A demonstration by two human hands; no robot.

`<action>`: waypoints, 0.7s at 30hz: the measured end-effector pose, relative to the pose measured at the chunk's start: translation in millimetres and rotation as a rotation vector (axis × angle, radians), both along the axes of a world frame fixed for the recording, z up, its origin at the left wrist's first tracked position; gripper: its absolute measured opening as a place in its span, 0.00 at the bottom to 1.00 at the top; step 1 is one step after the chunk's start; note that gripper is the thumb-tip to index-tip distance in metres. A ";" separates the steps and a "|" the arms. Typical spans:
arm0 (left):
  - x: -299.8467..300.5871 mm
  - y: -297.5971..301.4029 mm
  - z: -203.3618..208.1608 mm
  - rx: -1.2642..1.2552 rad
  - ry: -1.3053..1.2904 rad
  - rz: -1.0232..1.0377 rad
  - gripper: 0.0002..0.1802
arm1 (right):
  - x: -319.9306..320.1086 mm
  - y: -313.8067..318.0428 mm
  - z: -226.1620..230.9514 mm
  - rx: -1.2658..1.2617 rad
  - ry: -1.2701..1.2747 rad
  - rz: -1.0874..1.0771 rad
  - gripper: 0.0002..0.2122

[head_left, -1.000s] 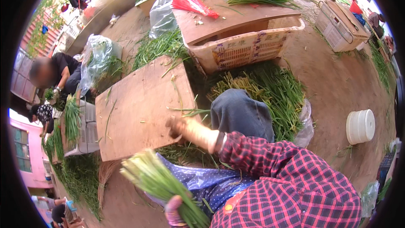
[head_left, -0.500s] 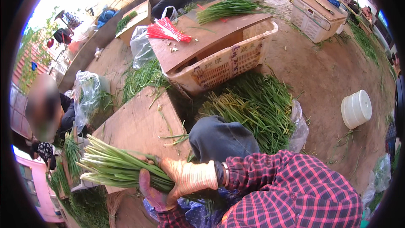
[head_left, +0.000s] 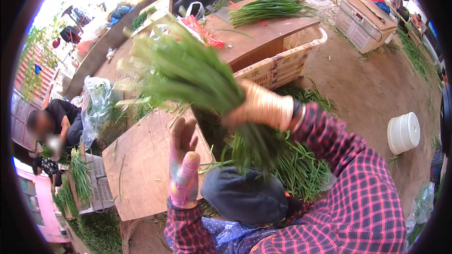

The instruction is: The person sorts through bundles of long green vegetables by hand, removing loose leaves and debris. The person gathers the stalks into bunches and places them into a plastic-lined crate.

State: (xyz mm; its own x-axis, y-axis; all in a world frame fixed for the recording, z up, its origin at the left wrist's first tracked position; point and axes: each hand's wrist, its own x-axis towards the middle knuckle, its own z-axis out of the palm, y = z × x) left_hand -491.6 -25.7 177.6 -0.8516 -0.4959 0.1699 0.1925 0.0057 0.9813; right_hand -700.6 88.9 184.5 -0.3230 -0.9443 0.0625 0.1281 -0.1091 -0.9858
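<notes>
Right hand (head_left: 261,108) clenched round a bunch of green stalks (head_left: 188,73), raised and blurred above the wooden board (head_left: 141,169); left hand (head_left: 183,169) flat and released, holding nothing; one-handed grip looks thin, so loose stalks could scatter.

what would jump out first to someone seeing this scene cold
The big blurred bundle of green stalks, gripped in the gloved right hand in mid-air at centre. Below it, the left hand is open over the wooden board. More greens lie on a board behind.
</notes>
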 end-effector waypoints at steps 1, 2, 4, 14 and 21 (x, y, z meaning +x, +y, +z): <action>-6.5 0.8 -6.4 0.074 0.010 -0.022 0.51 | -31.7 -1.5 3.4 0.032 0.053 -0.114 0.31; 6.0 -8.8 -22.1 0.123 0.004 0.025 0.47 | -43.0 -19.0 24.4 0.181 0.117 -0.172 0.32; 11.8 -5.3 -37.3 0.320 0.032 0.026 0.42 | -104.5 -56.4 9.5 0.206 0.441 -0.359 0.35; 7.3 8.8 -69.2 0.646 0.049 0.155 0.33 | -246.1 -149.0 -71.1 1.056 1.278 -0.424 0.36; 17.3 8.6 -73.1 0.593 0.034 0.228 0.33 | -219.3 -134.9 -66.1 0.881 1.487 -0.469 0.32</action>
